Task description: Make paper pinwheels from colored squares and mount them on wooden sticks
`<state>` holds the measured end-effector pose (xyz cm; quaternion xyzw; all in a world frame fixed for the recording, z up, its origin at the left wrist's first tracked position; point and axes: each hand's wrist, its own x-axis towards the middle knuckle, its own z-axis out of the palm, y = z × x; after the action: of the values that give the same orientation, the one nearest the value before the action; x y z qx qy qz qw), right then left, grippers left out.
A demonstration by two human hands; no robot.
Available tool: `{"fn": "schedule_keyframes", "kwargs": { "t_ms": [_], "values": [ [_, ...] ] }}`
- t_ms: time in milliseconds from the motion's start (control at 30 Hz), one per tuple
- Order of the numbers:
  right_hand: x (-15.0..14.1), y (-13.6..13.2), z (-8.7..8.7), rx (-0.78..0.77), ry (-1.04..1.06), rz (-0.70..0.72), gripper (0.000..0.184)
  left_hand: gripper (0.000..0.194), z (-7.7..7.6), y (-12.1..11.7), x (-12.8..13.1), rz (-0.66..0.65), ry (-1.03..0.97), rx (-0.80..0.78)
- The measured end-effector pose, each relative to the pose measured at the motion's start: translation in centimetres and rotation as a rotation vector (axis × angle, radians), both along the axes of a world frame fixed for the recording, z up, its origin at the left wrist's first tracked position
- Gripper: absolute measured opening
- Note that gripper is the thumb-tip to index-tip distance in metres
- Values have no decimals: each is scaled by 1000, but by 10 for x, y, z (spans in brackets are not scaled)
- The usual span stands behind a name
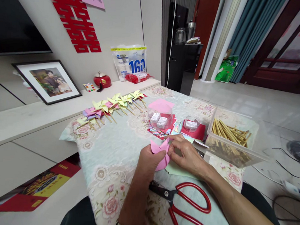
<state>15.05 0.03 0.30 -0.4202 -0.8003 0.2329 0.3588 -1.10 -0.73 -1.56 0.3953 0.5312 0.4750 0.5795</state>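
Observation:
A pink paper pinwheel, its corners folded in toward the middle, is held between my two hands above the table. My left hand grips it from the left, thumb lying across the folds. On its right side, my right hand pinches the paper with thumb and forefinger. Just below lie red-handled scissors, their blades partly hidden under my left arm. Pale green paper sheets lie under my right hand. Finished paper pinwheels on sticks rest in a row at the table's far left.
A clear plastic bin of bamboo sticks stands at the right edge. Two round clear containers, a larger one and a smaller one, sit ahead among red paper and scraps. A flowered tablecloth covers the table.

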Motion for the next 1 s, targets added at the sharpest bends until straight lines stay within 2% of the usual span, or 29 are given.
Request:
{"fn": "schedule_keyframes", "kwargs": {
  "t_ms": [133,267,367,433,500,800,1000],
  "values": [
    [3,-1,5,-69,91,-52,9,21,6,0,-1,12,-36,-7],
    [7,2,2,-203,380,-195,12,22,11,-1,-3,32,-128,-7],
    [6,4,-1,-379,582,-170,39,25,10,-2,-3,12,-176,6],
    [3,4,-1,-486,617,-111,57,28,9,-2,-2,-11,-191,23],
    [-1,3,-1,-557,616,-62,66,29,8,-2,-1,-26,-183,38],
    [-6,1,-5,-557,627,-13,78,24,15,-4,6,-48,-7,83],
    [-4,1,-4,-574,629,3,83,21,9,-5,4,-91,-21,89]
  ]
}}
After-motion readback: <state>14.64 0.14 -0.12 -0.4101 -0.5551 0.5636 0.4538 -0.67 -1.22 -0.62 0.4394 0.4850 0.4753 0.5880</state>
